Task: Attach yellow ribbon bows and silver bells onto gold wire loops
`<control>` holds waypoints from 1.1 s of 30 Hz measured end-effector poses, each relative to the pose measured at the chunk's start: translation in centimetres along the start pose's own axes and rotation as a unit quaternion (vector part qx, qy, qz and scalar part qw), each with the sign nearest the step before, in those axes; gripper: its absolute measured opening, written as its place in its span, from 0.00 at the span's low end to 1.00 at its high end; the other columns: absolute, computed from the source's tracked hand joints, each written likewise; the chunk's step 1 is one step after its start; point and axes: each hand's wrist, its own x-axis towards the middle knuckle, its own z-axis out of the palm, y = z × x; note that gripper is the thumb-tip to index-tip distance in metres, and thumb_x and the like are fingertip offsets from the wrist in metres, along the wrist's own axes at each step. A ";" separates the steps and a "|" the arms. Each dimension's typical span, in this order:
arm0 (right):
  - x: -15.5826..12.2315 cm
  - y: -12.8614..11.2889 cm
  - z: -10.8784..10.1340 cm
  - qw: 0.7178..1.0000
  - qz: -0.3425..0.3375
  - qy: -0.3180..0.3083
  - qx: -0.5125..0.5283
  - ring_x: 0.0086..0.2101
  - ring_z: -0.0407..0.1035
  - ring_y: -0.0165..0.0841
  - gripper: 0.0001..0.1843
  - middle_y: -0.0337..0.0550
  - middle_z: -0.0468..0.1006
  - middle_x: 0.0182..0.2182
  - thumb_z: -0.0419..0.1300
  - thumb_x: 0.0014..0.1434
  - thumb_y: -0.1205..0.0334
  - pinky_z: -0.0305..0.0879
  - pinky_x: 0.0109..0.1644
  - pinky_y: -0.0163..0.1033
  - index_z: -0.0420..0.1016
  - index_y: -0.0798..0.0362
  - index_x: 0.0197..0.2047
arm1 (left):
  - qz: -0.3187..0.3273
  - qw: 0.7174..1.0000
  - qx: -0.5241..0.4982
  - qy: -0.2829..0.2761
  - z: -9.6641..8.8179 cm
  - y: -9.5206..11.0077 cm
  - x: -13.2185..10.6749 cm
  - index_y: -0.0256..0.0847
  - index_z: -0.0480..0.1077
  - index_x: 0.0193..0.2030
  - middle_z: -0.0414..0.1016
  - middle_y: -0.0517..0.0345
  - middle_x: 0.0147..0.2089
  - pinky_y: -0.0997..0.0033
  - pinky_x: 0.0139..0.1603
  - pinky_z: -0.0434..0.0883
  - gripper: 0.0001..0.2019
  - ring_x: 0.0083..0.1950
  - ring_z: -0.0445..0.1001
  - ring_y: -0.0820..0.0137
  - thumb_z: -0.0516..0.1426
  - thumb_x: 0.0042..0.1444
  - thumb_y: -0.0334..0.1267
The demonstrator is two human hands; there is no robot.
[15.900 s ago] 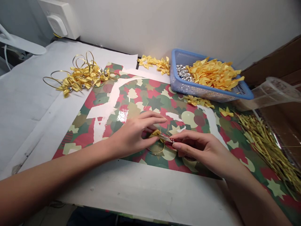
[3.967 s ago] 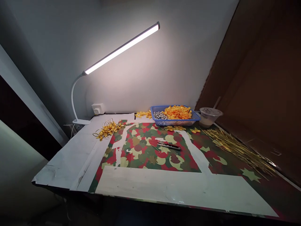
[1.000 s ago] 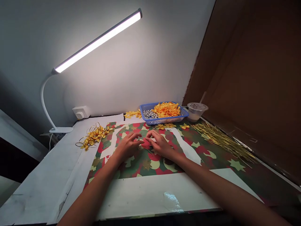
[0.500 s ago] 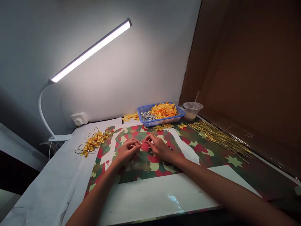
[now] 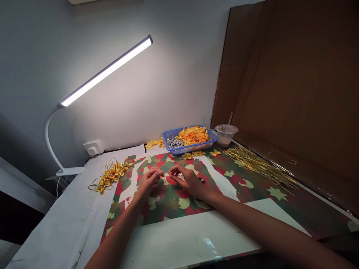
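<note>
Both my hands rest on the patterned red and green paper (image 5: 174, 201) in the middle of the table. My left hand (image 5: 150, 180) has its fingers curled and pinched together on something small that I cannot make out. My right hand (image 5: 188, 181) lies beside it, fingers bent toward the left hand's fingertips, over the small snips whose dark tip (image 5: 201, 180) shows past the knuckles. The fingertips of both hands nearly meet.
A blue basket (image 5: 189, 139) with yellow bows and silver beads stands at the back, a plastic cup (image 5: 226, 135) next to it. Gold strips (image 5: 259, 166) lie at right, finished gold loops with bows (image 5: 110, 175) at left. A lit desk lamp (image 5: 104, 73) hangs over the table. Cardboard (image 5: 291, 86) walls the right side.
The view has tilted up and back since a second ago. My hands stay together on the paper; the left fingers have curled into a tighter pinch.
</note>
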 end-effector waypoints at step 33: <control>-0.3 0.1 0.2 1.000 -0.013 -0.018 0.000 0.31 0.72 0.33 0.03 0.39 0.76 0.30 0.55 0.57 0.67 0.70 0.36 0.39 0.67 0.49 0.36 | -0.081 0.978 -0.193 -0.004 0.0 0.4 -0.4 0.35 0.71 0.27 0.64 0.62 0.27 0.82 0.13 0.49 0.08 0.20 0.56 0.82 0.64 0.39 0.35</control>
